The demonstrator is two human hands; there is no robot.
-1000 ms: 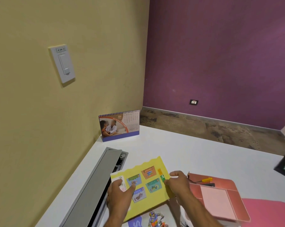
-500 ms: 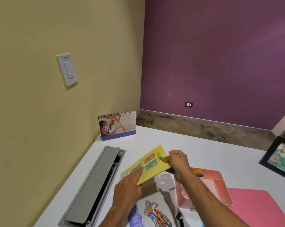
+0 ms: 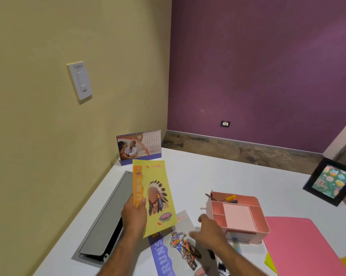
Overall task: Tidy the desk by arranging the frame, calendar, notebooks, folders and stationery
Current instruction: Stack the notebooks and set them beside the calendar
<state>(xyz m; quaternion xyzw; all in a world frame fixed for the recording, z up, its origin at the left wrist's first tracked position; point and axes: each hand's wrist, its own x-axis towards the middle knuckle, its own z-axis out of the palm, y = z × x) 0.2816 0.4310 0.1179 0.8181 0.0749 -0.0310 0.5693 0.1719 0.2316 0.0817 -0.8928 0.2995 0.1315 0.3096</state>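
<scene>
1. Left hand [image 3: 135, 214] grips yellow notebook [image 3: 156, 196] by its spine edge, raised off the tabletop [image 3: 218, 176].
2. Right hand [image 3: 210, 232] empty, fingers loosely spread, over grey notebook [image 3: 178, 246].
3. Pink organiser [image 3: 239, 216] just right of right hand.

yellow notebook [image 3: 156, 196]: flipped, front cover up | right hand [image 3: 208, 233]: released it

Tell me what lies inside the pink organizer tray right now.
In the pink organizer tray, the back compartment holds a yellow-handled tool and dark pens. The centre and left compartments look bare. The tray's near wall hides anything low behind it.
</scene>
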